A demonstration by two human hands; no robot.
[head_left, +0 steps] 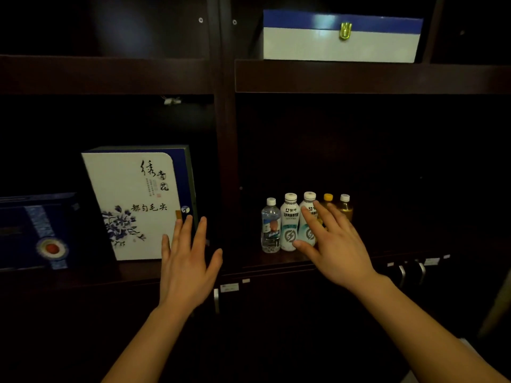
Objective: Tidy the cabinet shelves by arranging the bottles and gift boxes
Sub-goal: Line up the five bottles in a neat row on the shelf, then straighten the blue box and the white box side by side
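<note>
Several bottles stand in a row on the right middle shelf: a clear water bottle [270, 226], two white bottles [289, 221] and two amber ones [345, 206]. My right hand [336, 244] is in front of them with straight, spread fingers, partly covering the second white bottle and the yellow-capped one; contact is unclear. A white gift box with blue flowers [132, 205] stands upright on the left shelf. My left hand [188, 261] is open in front of its lower right corner, holding nothing.
A dark blue gift box [36, 230] lies at the far left. A white and blue box with a gold clasp [341, 40] sits on the upper right shelf. A vertical divider [225, 161] separates the compartments. Cabinet door handles [402, 275] are below.
</note>
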